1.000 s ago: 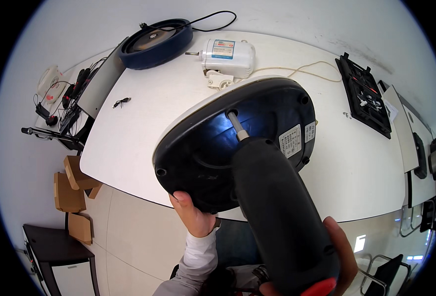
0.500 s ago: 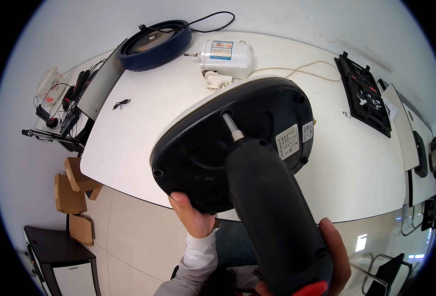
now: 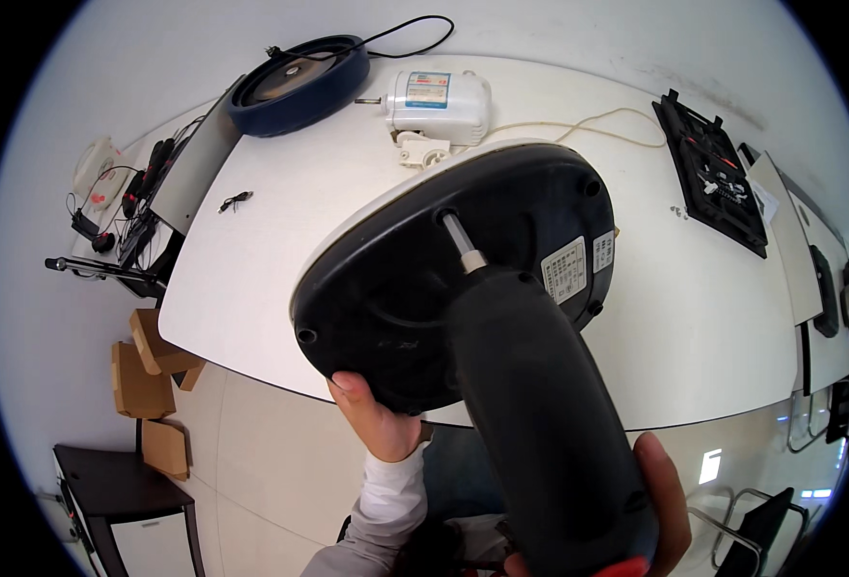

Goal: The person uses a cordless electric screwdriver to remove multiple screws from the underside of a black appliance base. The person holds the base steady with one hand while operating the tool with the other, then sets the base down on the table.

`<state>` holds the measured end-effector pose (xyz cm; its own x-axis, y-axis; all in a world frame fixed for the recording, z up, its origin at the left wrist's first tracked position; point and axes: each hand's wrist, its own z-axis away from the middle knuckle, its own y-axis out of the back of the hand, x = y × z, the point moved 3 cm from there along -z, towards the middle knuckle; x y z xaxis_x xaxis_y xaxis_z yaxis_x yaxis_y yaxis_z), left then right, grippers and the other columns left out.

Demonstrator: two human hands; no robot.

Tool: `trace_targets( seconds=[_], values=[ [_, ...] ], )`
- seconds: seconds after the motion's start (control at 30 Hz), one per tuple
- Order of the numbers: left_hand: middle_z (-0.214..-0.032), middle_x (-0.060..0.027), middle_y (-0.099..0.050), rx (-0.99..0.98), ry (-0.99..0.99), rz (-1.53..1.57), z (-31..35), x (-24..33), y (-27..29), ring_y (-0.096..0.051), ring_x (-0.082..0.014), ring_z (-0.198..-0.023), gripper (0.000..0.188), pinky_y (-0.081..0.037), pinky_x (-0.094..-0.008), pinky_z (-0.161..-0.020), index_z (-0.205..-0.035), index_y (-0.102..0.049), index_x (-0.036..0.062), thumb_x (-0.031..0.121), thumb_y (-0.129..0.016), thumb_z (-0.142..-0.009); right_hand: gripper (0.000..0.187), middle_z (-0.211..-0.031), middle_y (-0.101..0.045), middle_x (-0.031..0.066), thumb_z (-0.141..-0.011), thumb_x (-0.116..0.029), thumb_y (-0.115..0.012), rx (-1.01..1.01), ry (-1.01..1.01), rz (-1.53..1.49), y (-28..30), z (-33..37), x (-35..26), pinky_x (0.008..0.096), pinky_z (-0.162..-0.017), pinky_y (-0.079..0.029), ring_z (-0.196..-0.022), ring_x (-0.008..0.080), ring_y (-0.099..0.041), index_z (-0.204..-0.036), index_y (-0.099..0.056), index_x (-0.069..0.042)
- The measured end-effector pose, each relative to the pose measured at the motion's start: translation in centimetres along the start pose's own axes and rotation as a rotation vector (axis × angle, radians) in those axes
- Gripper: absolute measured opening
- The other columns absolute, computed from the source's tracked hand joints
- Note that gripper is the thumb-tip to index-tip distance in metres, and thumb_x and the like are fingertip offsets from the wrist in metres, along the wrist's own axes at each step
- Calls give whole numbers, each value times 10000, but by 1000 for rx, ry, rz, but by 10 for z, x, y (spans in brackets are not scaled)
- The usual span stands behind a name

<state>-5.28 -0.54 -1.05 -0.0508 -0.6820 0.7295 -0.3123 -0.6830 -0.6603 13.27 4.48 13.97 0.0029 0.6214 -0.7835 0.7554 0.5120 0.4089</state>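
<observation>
My left hand (image 3: 378, 423) grips the near lower edge of a fan base (image 3: 386, 327), thumb on its black underside. The base is tilted up above the table, with a white rim along its far side and pale labels on the black face. My right hand (image 3: 665, 505) is wrapped round a black electric screwdriver (image 3: 549, 413) with a red part at its lower end. The bit (image 3: 458, 233) reaches into a recessed hole near the upper edge of the underside. Whether a screw sits in that hole is hidden.
Behind the base, a white fan motor (image 3: 437, 104) with a pale cord lies on the white table (image 3: 251, 279). A round dark blue base (image 3: 299, 111) with black cable stands far left. An open black tool case (image 3: 708, 178) lies far right, several small screws (image 3: 678, 211) beside it.
The screwdriver and my right hand have shifted slightly right, with the bit still at the same hole. My left hand keeps its hold, and the view has tilted a little.
</observation>
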Motion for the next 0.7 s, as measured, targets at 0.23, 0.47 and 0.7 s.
trace_targets(
  seconds=[0.23,0.47,0.7],
  values=[
    [-1276,-127,-488,8,7,12,-1,2,-4,-544,-245,-1114,750,-471,-355,-919,-1340,-333,-1,545,-541,-870,857,-1233,-505,292,-713,-129,-744,-61,-26,-41,2,-4,2,357,-860,-503,-1018,349,-611,-1379,-250,89],
    [-1301,-133,-472,21,-1,-8,-1,1,-3,-524,-248,-1144,757,-451,-359,-948,-1350,-324,-1,543,-542,-870,880,-1252,-491,293,-695,-144,-780,-105,-54,102,3,-21,-25,348,-867,-494,-1021,363,-609,-1371,-264,85],
    [-1314,-132,-462,11,-10,-27,0,1,-2,-518,-254,-1155,767,-447,-360,-957,-1365,-301,2,545,-531,-874,841,-1239,-493,299,-711,-195,-792,0,95,220,-3,-18,-26,355,-812,-523,-984,373,-622,-1330,-303,95]
  ],
)
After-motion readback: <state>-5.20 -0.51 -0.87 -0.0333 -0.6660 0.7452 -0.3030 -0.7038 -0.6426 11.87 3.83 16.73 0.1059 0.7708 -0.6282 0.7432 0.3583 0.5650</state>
